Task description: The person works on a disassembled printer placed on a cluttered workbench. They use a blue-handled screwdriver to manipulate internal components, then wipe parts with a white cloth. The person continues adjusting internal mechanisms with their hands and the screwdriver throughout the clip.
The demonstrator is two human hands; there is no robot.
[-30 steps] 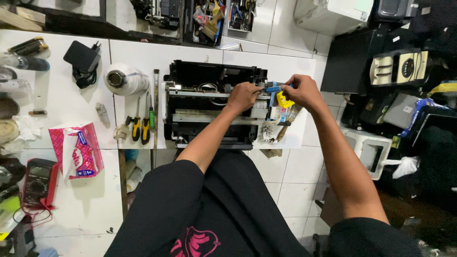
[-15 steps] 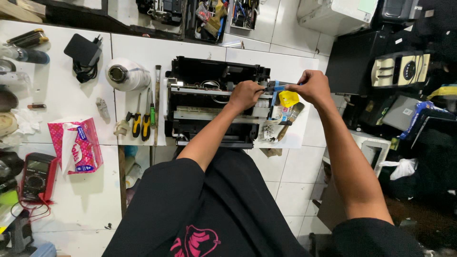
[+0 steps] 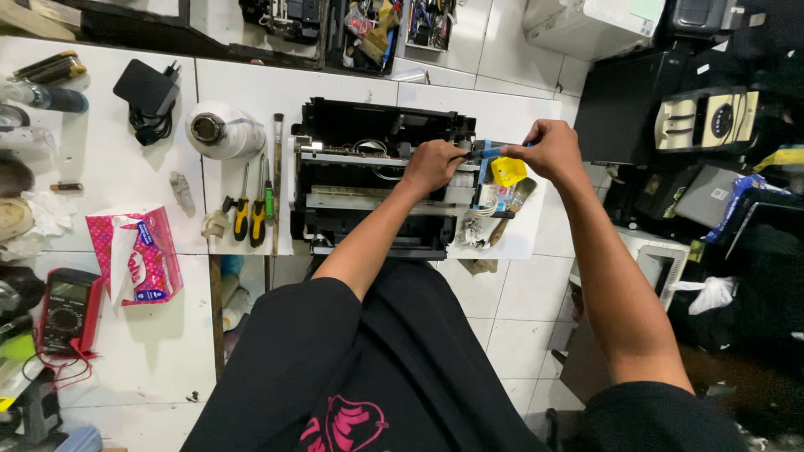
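Black printer (image 3: pixel 377 180), hands (image 3: pixel 431 165) at right edge

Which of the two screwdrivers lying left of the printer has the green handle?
The green-handled screwdriver lies nearer the printer; the yellow-handled screwdriver lies just left of it.

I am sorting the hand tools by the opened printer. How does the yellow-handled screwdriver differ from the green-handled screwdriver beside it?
The yellow-handled screwdriver has a thick yellow and black grip; the green-handled screwdriver has a slimmer green grip. The yellow one lies further to the left, away from the opened black printer; the green one lies closer to it. Both lie flat on the white table, nearly parallel, shafts pointing away from the person, and neither hand touches them.
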